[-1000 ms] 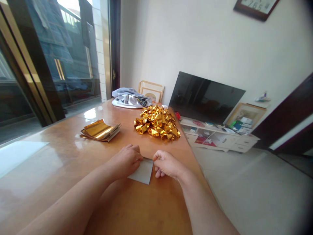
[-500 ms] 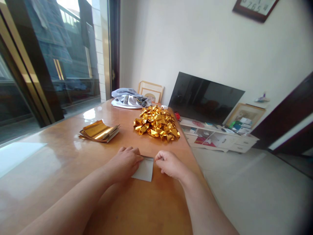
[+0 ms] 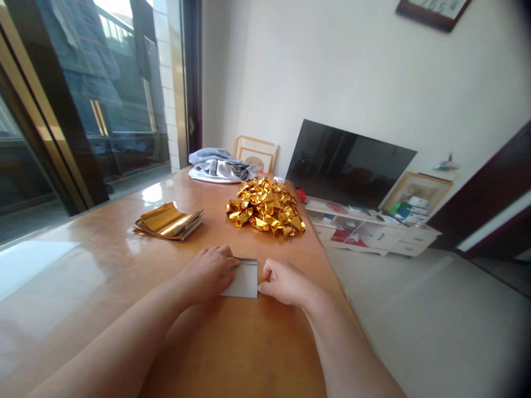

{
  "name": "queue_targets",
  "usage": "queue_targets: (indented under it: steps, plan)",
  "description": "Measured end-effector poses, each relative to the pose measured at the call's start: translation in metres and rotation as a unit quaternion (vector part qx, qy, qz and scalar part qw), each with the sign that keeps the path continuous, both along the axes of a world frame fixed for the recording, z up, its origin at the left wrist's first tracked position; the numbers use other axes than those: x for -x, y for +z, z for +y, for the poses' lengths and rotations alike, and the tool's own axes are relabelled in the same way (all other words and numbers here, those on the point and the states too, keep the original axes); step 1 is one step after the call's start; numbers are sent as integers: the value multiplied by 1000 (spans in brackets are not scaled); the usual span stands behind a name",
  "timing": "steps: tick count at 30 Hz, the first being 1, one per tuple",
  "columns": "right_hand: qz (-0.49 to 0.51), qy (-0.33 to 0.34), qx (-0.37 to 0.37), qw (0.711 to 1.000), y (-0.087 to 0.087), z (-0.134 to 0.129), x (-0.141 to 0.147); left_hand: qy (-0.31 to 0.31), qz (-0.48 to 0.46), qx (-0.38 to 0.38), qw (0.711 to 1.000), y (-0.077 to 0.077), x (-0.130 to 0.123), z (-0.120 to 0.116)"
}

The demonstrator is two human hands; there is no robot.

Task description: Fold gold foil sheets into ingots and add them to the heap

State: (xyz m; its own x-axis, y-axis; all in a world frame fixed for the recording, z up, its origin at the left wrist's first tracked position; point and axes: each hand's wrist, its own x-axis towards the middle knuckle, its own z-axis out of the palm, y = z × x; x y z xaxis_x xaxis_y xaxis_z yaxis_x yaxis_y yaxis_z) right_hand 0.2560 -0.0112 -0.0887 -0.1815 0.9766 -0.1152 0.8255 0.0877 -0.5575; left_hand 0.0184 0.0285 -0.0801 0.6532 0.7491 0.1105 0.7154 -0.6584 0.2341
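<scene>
A small pale sheet of paper [image 3: 246, 281] lies on the table, with a narrow folded strip along its far edge. My left hand [image 3: 213, 271] rests over the left part of the sheet, its bent fingers gripping and pressing it, and covers that part from view. At the sheet's right edge my right hand [image 3: 284, 282] is closed, with thumb and bent forefinger at the edge. Beyond my hands is a heap of folded gold foil paper pieces [image 3: 267, 207]. To the left lies a loose stack of gold foil sheets [image 3: 168, 221].
The glossy wooden table [image 3: 232, 348] has its right edge close to my right forearm. Bundled light-coloured cloth [image 3: 218, 166] lies at the far end, near framed pictures [image 3: 256, 155]. A television [image 3: 350, 163] stands on a white cabinet [image 3: 373, 237]; a glass door [image 3: 112, 94] is at left.
My right hand has moved slightly down along the sheet's right edge and now meets it. The sheet and my left hand have shifted slightly up and left.
</scene>
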Motion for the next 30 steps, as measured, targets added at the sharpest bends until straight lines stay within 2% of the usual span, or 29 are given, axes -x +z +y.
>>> queue_targets:
  steps: [8,12,15,20,24,27,30]
  plan:
    - [89,21,-19,996,3,-1,4,9,1,11,1000,3,0,-1]
    - [96,81,-36,991,4,1,5,7,-4,14,1000,2,0,-1]
    - [91,102,-23,990,6,2,3,3,-7,12,1000,2,0,-1]
    - [116,100,8,988,15,0,-6,-9,-13,14,1000,6,-3,-4]
    - [122,85,30,988,20,1,-12,-4,-35,47,998,17,-2,-9]
    - [124,66,44,989,17,4,-12,-11,-52,73,996,25,-1,-12]
    - [121,40,48,991,10,8,-10,-7,-74,88,993,26,0,-10]
